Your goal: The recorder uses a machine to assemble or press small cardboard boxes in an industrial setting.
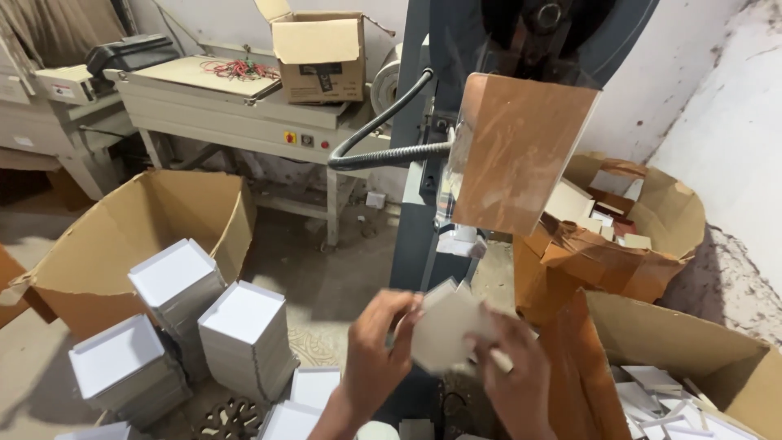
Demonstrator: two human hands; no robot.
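A: Two hands on one small stack of grey-white cards (pixel 446 326), held in front of me just below the upright machine (pixel 432 163). Left hand (pixel 376 350) grips the stack's left edge, fingers curled round it; right hand (pixel 515 371) clasps the right side from below. The picture is blurred here, so I cannot count the cards.

B: Which step do you log?

A: My judgement: squaring up a handful of cards, between the piles and the machine. The next move would call for even edges and a firm pinch on both sides, since loose cards fan out easily.

B: Packages around you?

A: Three bundles of white-topped sheets (pixel 244 342) stand on the floor at my left, more lying flat near my wrist. Behind them, a big open carton (pixel 130 236), brown, walls sagging. At right, a torn brown carton (pixel 619 244) holding pale offcuts, and below it another carton (pixel 692 350) with white strips. A brown board (pixel 521 155) hangs on the machine, glossy as if under clear film.

B: Labels, signs?

A: Small open box (pixel 322 57) on the far tabletop (pixel 236 106), dark rectangular label on its front. Beside it, a tangle of red bands (pixel 240 69). On the tabletop's front panel: a yellow square tag and a red button.
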